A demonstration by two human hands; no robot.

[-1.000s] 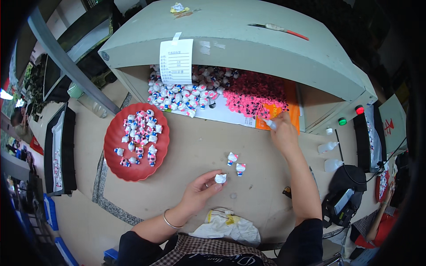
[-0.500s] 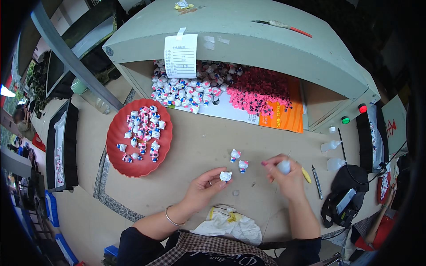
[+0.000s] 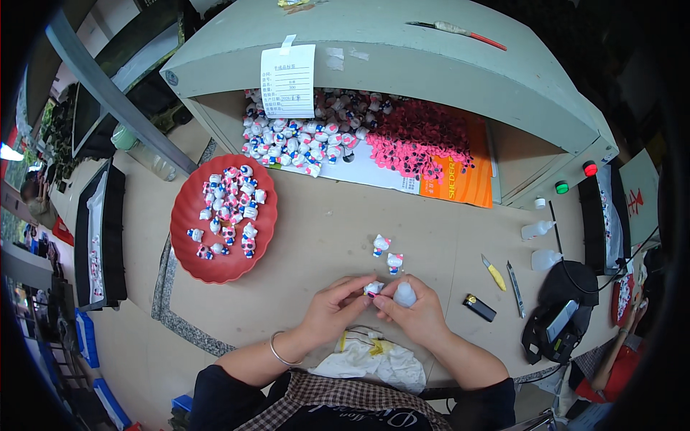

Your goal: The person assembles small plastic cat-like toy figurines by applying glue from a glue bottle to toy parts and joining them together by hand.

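My left hand (image 3: 336, 309) pinches a small white cat figurine (image 3: 374, 287) between thumb and fingertips. Closed around a small translucent white squeeze bottle (image 3: 405, 294), my right hand (image 3: 420, 316) has its thumb and fingertip against the figurine. A tiny pink and dark piece shows at that contact, mostly covered by the fingertips. Just beyond my hands are a cat figurine (image 3: 381, 245) and another cat figurine (image 3: 394, 263), both white with pink and blue. To the left, a red scalloped dish (image 3: 187, 248) holds several more figurines.
A shelf unit (image 3: 402, 75) at the back contains piled white figurine parts (image 3: 295, 144) and pink pieces (image 3: 413, 147). Rightward lie a black lighter (image 3: 479, 307), a yellow-handled knife (image 3: 494, 275), a metal craft knife (image 3: 515, 287), small bottles (image 3: 537, 230) and a black bag (image 3: 568, 309). A stained cloth (image 3: 370, 363) lies near me.
My right hand, with the bottle and pink piece, has come left and down to meet the figurine. The left hand has shifted slightly rightward. The lighter is now uncovered.
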